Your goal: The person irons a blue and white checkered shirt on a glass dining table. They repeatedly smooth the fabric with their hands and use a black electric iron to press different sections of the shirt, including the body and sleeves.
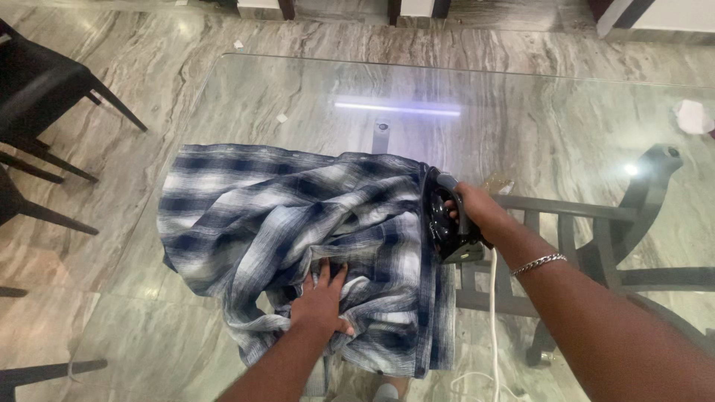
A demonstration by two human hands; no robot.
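So the head camera looks straight down at a glass-topped table (566, 126), see-through enough that the grey marbled stone floor (89, 298) shows right under it. Spread over the middle-left of the frame is a crumpled navy-and-white plaid cotton shirt (253, 216), bunched up and full of folds, lying flat on the glass.

The left hand (322, 299) comes in from the bottom centre and rests palm-down on the lower middle of the shirt, fingers slightly spread and pressing into the cloth, with some fabric gathered under them. It isn't pinching anything that I can see, just holding the cloth down.

The right hand (477, 208) is at centre-right, fingers wrapped tight around the handle of a black electric clothes iron (445, 223). The iron sits at the right edge of the shirt, touching the fabric. There's a silver chain bracelet (538, 263) on that wrist, and a white power cord (493, 313) drops from the iron toward the bottom of the frame.

Through the glass on the right you can see a grey chair (596, 246) tucked under the table. Black chairs (37, 89) stand at the upper left, well apart from the shirt. A crumpled white bit of paper (693, 115) lies far upper right.
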